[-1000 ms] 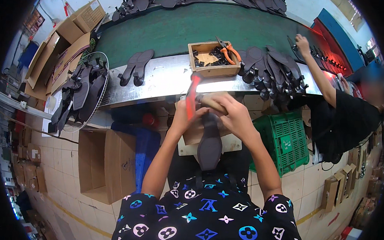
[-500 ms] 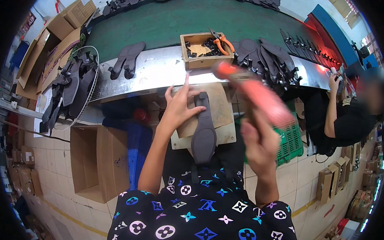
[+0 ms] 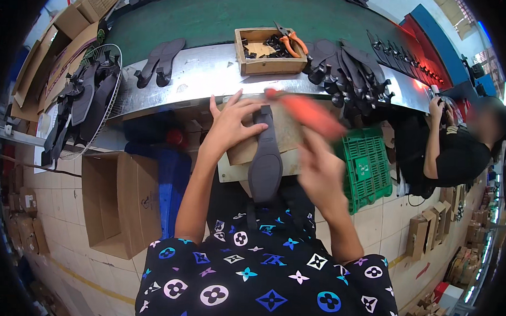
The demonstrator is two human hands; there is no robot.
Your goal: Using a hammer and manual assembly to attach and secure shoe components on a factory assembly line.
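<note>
Your left hand (image 3: 232, 124) lies fingers spread on the top end of the dark sole (image 3: 266, 158), pinning it to the wooden block (image 3: 281, 138) in front of you. Your right hand (image 3: 319, 168) is wrapped around the orange-handled tool (image 3: 310, 112), blurred, so finger detail is unclear. The sole looks light, rubbery and bendy; press near its narrow end to keep it flat

We are seeing one dark sole (image 3: 266, 158) on one wooden block (image 3: 265, 139), two soles (image 3: 159, 61) on the steel ledge, one wooden tray (image 3: 269, 50), one green crate (image 3: 370, 165), and two open cardboard boxes (image 3: 118, 200).
</note>
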